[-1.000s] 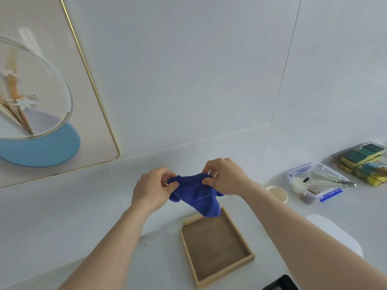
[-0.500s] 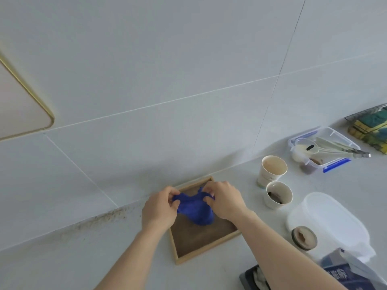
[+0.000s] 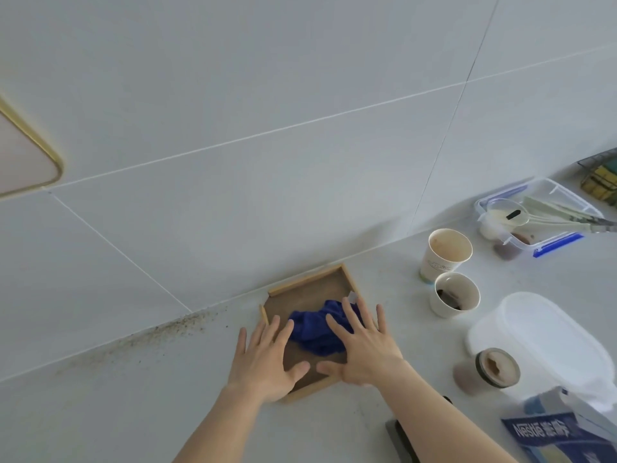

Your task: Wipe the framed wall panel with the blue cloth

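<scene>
The blue cloth (image 3: 314, 330) lies crumpled in a shallow wooden tray (image 3: 310, 281) on the white counter, against the tiled wall. My left hand (image 3: 267, 357) hovers flat over the tray's left side, fingers spread, its fingertips at the cloth's left edge. My right hand (image 3: 364, 345) is spread flat over the cloth's right part, covering some of it. Neither hand grips the cloth. Only the lower right corner of the gold-framed wall panel (image 3: 30, 162) shows, at the far left edge.
Two used paper cups (image 3: 447, 252) (image 3: 454, 295) stand right of the tray. Further right are a clear box with utensils (image 3: 541, 215), a white lidded container (image 3: 541, 332), a small round jar (image 3: 494, 369) and a blue carton (image 3: 564, 429). Brown specks (image 3: 173, 330) dot the wall joint at left.
Both hands lowered the blue cloth from mid-air into the wooden tray and let go, fingers now spread flat. The view tilted down and right, so most of the framed panel left the picture.
</scene>
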